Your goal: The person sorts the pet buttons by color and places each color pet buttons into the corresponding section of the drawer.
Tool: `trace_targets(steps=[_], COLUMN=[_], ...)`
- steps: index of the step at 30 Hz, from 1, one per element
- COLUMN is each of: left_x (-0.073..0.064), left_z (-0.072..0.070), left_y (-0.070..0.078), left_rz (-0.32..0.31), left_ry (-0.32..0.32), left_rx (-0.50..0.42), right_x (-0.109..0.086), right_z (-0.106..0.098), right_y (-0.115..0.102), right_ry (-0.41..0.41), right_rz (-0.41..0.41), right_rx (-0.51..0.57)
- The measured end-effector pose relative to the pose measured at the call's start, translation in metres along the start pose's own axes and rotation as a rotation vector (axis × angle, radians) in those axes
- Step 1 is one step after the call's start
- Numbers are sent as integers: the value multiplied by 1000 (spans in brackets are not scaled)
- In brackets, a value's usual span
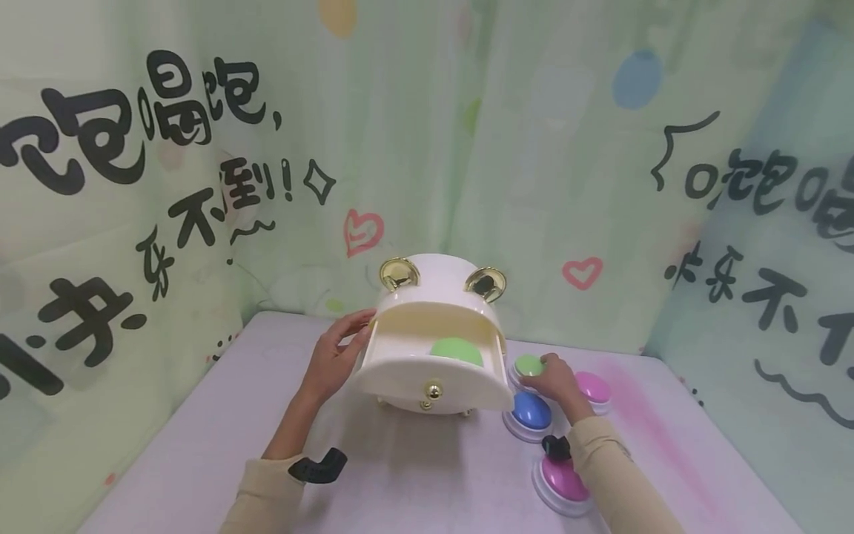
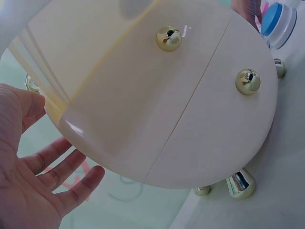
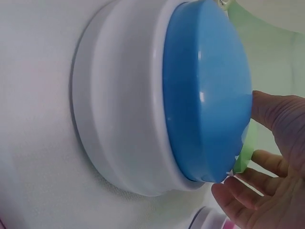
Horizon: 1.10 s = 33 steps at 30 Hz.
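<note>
Beige sleeves (image 1: 620, 467) in the head view lead to the left hand (image 1: 339, 354) beside a white box (image 1: 440, 278) whose open drawer (image 1: 396, 376) holds a green dome (image 1: 460, 350), and the right hand (image 1: 559, 382) at a green button (image 1: 529, 364); the left wrist view shows spread, empty fingers (image 2: 83, 187), the right wrist view parted ones whose hold I cannot tell past a blue button (image 3: 214, 100).

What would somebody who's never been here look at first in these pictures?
Probably the shiny white box in the middle of the head view, with two gold eye-like discs near its top and an open drawer showing a green dome inside. Next, the bright buttons on the table to its right: a green button, a blue button and two pink buttons. Behind, big dark writing stands out on the pale curtain.
</note>
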<state>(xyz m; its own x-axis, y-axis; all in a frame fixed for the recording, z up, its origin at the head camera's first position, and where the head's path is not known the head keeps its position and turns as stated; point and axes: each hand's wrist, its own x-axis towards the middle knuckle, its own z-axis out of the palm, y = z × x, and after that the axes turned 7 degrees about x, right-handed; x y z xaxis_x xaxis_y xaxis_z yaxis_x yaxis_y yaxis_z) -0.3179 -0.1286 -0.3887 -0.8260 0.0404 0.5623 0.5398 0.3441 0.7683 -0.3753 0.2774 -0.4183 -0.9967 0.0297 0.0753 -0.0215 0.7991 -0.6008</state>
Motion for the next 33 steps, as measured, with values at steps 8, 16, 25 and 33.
trace_targets(steps=[8, 16, 25, 33], left_x=[-2, 0, 0, 1], left_z=[-2, -1, 1, 1], left_y=[1, -1, -1, -2], left_rz=[-3, -11, -13, 2], left_ry=[14, 6, 0, 0], left_rx=[11, -4, -21, -28], right_x=[4, 2, 5, 6], right_z=[4, 2, 5, 6], right_y=[2, 2, 5, 6], right_ry=[11, 23, 37, 65], right_rz=[0, -12, -9, -41], right_rx=[-4, -10, 3, 8])
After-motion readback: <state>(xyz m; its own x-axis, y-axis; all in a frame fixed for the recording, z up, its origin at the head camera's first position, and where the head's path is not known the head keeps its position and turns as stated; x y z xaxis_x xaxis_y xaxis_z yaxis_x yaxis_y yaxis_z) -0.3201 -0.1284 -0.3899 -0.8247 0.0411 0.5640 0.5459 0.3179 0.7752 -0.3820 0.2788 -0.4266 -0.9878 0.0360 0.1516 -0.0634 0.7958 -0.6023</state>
